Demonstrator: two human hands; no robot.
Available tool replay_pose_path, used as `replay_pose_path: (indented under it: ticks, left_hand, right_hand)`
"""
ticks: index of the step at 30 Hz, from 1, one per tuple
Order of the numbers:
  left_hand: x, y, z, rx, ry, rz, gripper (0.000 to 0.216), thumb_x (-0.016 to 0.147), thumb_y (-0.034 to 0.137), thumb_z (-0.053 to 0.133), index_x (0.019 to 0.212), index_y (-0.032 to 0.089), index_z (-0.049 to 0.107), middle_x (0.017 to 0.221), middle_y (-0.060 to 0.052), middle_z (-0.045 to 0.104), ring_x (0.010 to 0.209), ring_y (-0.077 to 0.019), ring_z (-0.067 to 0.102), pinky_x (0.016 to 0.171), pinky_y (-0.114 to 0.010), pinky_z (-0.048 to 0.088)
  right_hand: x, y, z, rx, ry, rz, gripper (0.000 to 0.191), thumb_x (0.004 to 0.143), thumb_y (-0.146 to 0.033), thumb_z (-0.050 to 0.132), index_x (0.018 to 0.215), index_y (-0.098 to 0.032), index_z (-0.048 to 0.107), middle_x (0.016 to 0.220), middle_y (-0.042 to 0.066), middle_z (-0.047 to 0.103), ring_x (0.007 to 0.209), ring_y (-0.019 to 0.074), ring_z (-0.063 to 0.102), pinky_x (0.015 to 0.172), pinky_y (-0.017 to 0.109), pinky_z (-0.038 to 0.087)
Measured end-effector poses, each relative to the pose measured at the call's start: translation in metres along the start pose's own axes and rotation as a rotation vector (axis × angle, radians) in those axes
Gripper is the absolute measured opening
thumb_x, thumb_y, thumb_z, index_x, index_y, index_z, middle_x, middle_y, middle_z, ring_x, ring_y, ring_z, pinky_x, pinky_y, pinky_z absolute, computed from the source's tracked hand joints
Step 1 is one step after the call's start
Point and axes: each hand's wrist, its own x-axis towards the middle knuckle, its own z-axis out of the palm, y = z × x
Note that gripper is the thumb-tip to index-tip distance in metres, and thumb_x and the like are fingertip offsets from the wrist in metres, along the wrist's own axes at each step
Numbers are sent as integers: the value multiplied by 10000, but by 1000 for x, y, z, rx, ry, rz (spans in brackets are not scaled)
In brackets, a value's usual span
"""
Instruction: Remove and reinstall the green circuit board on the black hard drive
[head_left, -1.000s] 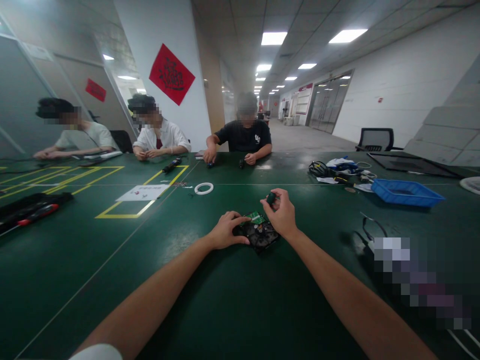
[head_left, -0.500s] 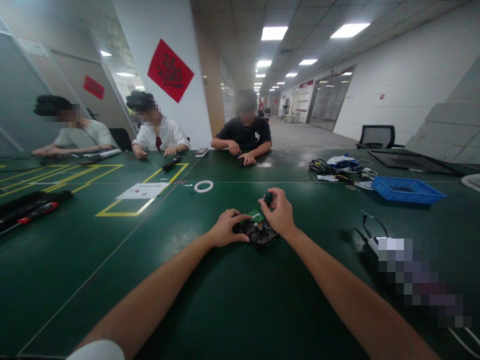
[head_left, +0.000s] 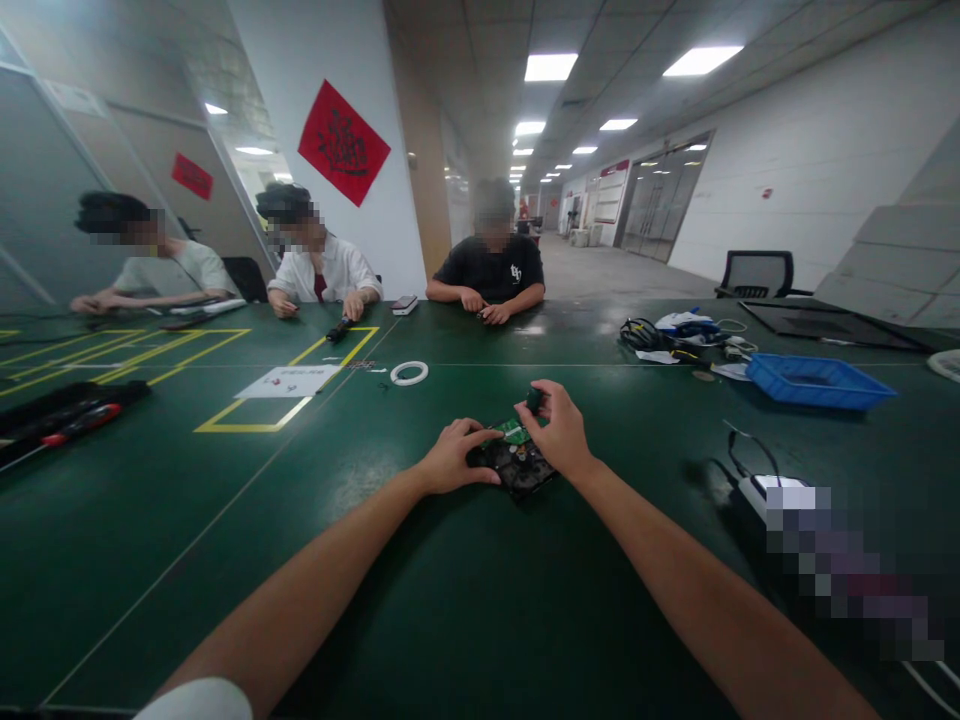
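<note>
A black hard drive (head_left: 516, 466) with a green circuit board on top lies on the green table (head_left: 465, 600) in front of me. My left hand (head_left: 450, 458) rests on the drive's left side, fingers curled over its edge, holding it down. My right hand (head_left: 559, 430) is closed around the dark handle of a small screwdriver (head_left: 534, 399), held upright over the board's far corner. The tool's tip is hidden behind my fingers.
A white tape ring (head_left: 409, 373) and a white sheet (head_left: 288, 380) inside yellow floor-tape lines lie farther out. A blue tray (head_left: 819, 380) and a cable pile (head_left: 675, 335) sit right. Black tools (head_left: 60, 415) lie left. Three people sit across the table.
My hands have stayed on the drive; the right hand with the screwdriver has shifted slightly. The person in black across the table has drawn both hands together.
</note>
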Motion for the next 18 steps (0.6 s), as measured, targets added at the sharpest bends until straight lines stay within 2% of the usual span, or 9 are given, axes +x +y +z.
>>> replay_pose_path:
  ticks: [4,9,14,18]
  left_hand:
    - [0,0,1,-3,6,-3,815,707,727,736,1411,359,552,1232,-92,542,1157,-308,499,1016,-470,400]
    - [1,2,0,-2,9,-4,812,707,728,735,1407,354,558,1224,-94,552,1150,-309,507,1007,-469,411]
    - [1,2,0,-15,25,-2,813,697,719,749,1394,338,573,1225,-94,566,1148,-309,521,1002,-463,423]
    - [1,2,0,-31,42,-1,813,685,713,763,1376,322,589,1211,-97,585,1133,-305,538,994,-457,435]
  right_hand:
    - [1,-2,-6,-112,-25,-73,450,910,-411,655,1306,-251,511,1152,113,596,933,258,665,806,443,617]
    - [4,-4,-11,-225,-30,-118,424,975,-313,518,1385,-223,454,1220,138,590,893,238,655,807,428,591]
    - [3,0,-11,-247,1,-98,412,948,-367,588,1323,-222,500,1141,121,607,825,229,657,722,405,600]
    - [3,3,-8,-191,4,-131,421,955,-331,577,1351,-231,475,1224,138,584,977,255,651,835,447,601]
